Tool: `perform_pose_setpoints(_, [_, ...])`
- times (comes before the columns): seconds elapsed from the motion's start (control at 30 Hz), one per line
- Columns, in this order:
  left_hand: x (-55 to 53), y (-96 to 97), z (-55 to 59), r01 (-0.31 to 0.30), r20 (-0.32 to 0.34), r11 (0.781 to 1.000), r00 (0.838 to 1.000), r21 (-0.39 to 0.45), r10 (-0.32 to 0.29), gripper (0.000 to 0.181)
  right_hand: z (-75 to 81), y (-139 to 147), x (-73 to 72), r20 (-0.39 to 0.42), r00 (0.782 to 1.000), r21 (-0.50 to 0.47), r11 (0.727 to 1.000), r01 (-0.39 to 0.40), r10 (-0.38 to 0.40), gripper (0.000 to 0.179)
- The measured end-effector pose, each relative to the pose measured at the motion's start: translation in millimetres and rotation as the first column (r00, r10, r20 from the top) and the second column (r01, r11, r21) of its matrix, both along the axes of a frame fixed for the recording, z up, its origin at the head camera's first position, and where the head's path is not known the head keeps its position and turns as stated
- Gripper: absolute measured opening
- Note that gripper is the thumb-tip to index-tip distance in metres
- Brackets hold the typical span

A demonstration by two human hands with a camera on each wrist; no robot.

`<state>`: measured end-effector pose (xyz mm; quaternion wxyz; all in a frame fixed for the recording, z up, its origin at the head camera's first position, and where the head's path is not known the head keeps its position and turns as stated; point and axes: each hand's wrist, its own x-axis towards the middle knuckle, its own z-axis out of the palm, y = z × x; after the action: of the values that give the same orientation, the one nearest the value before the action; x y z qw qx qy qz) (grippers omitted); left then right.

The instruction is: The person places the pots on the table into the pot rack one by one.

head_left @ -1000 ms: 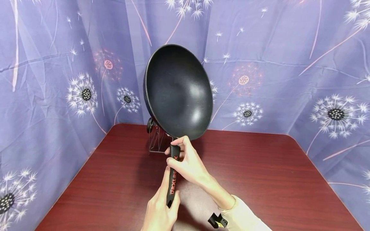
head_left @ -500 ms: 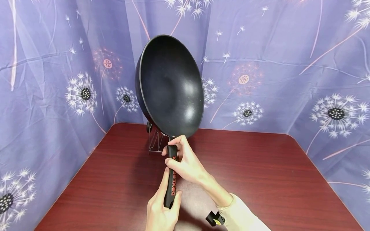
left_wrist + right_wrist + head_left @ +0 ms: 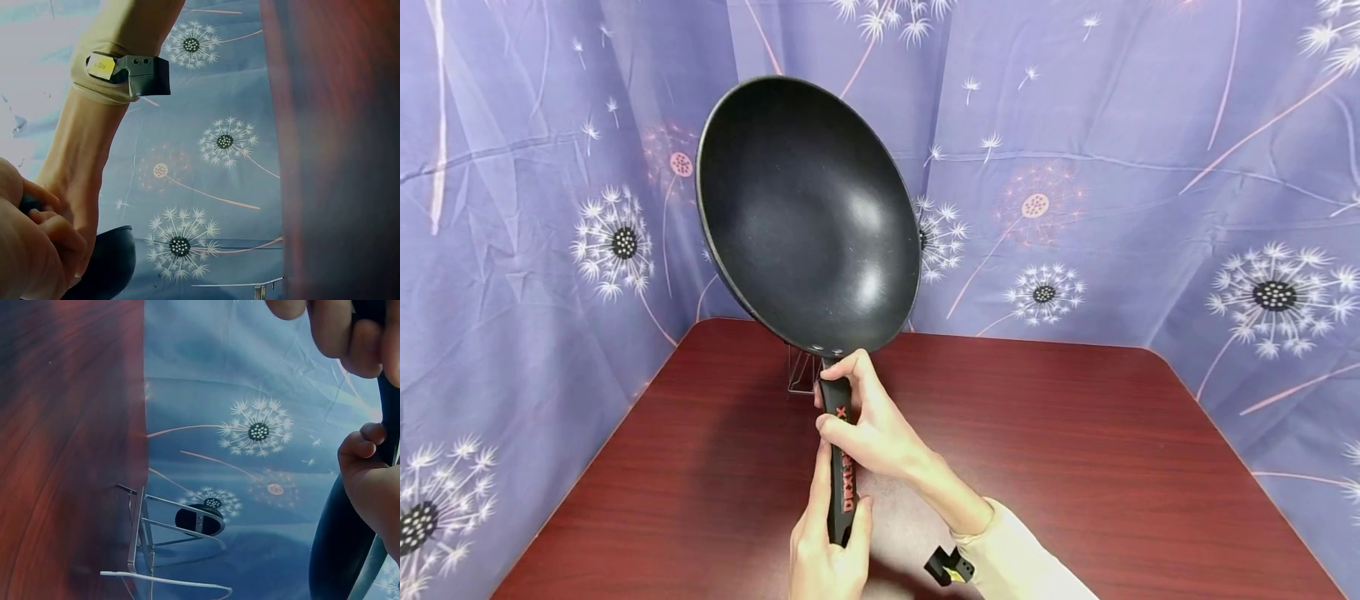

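A black wok (image 3: 808, 217) is raised over the table, its dark inside facing the head camera and its bowl leaning to the left. Its black handle (image 3: 843, 508) with red lettering points down toward me. My right hand (image 3: 876, 429) grips the upper handle just below the bowl, thumb across the front. Lower down, my left hand (image 3: 827, 542) holds the handle's end between thumb and fingers. The left wrist view shows part of the wok (image 3: 112, 262) behind both hands; in the right wrist view the wok's dark outer side (image 3: 340, 544) appears below the fingers.
Behind the wok a metal wire rack (image 3: 802, 372) stands on the red-brown table (image 3: 1037, 433), mostly hidden in the head view. In the right wrist view a black oval piece (image 3: 199, 519) is at the rack. A purple dandelion-print curtain (image 3: 1075, 125) surrounds the table.
The wok's bowl has swung left and turned more toward the head camera, covering more of the rack. My right hand has shifted slightly left, my left hand slightly right; both keep their hold.
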<state>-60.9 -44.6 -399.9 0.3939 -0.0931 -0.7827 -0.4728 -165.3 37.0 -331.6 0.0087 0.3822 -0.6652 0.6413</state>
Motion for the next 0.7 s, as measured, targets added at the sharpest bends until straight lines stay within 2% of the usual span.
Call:
perform_pose_setpoints(0.2, [-3.0, -2.9, 0.1, -0.094, -0.075, 0.993, 0.993, -0.066, 0.089, 0.079, 1.6, -2.3, 0.3, -0.054, 0.998, -0.033, 0.999, -0.022, 0.020, 0.040])
perform_pose_setpoints(0.33, [-4.6, -4.2, 0.3, -0.140, -0.112, 0.985, 0.985, -0.098, 0.129, 0.075, 0.1, -3.4, -2.0, -0.095, 0.992, -0.114, 0.989, -0.098, 0.087, 0.040])
perform_pose_setpoints(0.53, [-9.7, -2.5, -0.2, -0.146, -0.212, 0.983, 0.970, -0.107, 0.121, 0.069, -1.2, -4.2, -4.1, -0.129, 0.977, -0.222, 0.955, -0.195, 0.169, 0.041])
perform_pose_setpoints(0.7, [-10.8, -3.2, 0.2, -0.157, -0.228, 0.984, 0.964, -0.090, 0.133, 0.069, -0.9, -6.3, -5.0, -0.140, 0.970, -0.226, 0.947, -0.226, 0.199, 0.039])
